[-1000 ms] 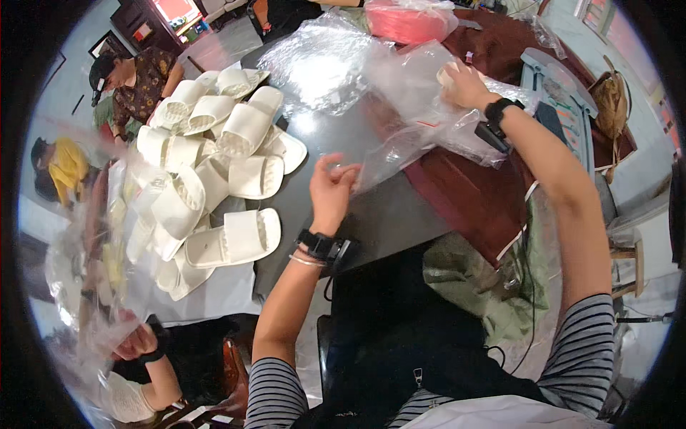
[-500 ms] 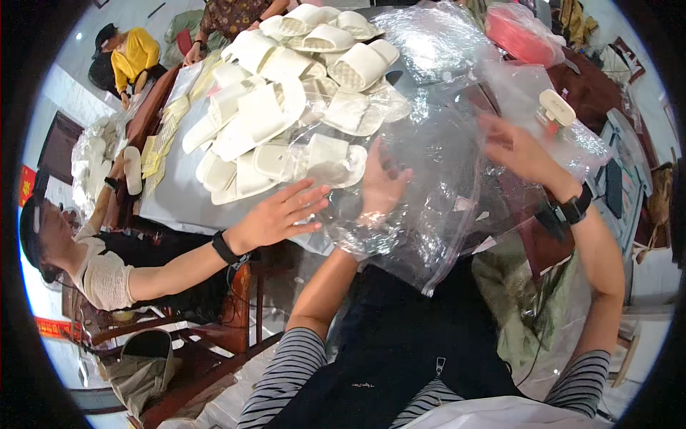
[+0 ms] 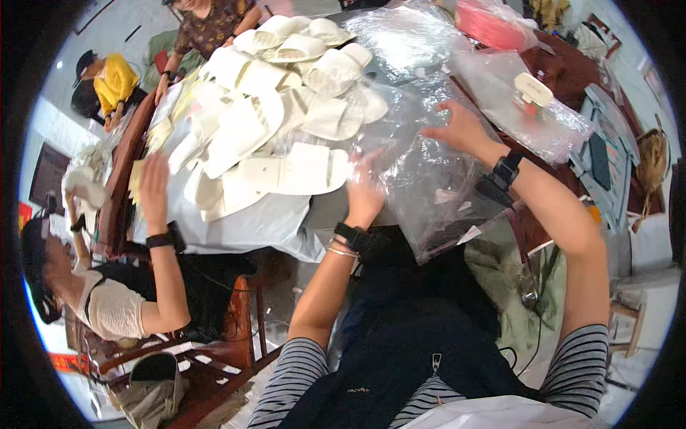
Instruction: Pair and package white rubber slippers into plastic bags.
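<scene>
My left hand [image 3: 365, 194] is at the table's front edge, beside the end of a cream-white slipper [image 3: 307, 170]. Its fingers are blurred at the edge of the clear plastic, so I cannot make out whether they grip anything. My right hand [image 3: 461, 130] hovers over clear plastic bags [image 3: 421, 179], thumb and fingers apart, with nothing seen between them. The bags lie crumpled, one corner hanging over the edge in front of me. Left of my hands, many more cream-white slippers [image 3: 243, 132] are heaped on a grey-covered table.
On the left, a co-worker's raised hand [image 3: 152, 189] is beside the heap; their other hand has a white slipper [image 3: 87, 187]. Two other people are behind. Toward the right are a red bundle in plastic [image 3: 493, 25], a white-topped object [image 3: 533, 89] and a blue-grey tray [image 3: 607, 154].
My left wrist has come out from under the clear plastic. My right hand has moved left over the bags. The co-worker's hand has drawn back left from beside mine.
</scene>
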Motion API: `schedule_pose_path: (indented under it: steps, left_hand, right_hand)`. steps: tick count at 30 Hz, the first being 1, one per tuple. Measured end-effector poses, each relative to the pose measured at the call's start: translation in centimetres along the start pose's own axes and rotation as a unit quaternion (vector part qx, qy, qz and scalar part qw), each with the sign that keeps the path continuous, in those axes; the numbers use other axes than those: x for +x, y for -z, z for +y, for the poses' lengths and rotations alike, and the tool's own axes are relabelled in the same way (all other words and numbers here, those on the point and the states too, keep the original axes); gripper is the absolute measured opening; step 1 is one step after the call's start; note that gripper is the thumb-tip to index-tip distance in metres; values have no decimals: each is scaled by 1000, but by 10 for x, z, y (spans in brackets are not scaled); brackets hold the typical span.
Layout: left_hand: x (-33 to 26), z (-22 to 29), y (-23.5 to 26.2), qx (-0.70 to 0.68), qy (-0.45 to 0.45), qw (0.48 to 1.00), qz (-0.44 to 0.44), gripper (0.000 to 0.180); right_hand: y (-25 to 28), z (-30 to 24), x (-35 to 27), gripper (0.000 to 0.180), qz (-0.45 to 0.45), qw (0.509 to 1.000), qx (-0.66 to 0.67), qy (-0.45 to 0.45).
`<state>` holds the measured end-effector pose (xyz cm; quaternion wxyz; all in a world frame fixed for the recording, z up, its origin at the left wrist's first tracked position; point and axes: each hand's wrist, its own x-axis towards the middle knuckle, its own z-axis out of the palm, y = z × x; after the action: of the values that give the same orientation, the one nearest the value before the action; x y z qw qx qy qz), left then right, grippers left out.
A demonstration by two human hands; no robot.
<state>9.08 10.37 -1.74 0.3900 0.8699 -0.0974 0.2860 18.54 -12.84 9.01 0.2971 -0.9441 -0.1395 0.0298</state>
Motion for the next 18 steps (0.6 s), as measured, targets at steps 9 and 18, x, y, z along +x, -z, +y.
schedule_pose_path:
  steps: [9,18]
  left_hand:
    - [11,60,32,21,9,992,127,54]
    - [-8,77,16,26,-87,970,-226,66]
  right_hand:
    - [24,96,-31,101,29,993,-80,-77]
    - [51,94,-42,104,-96,967,-237,1]
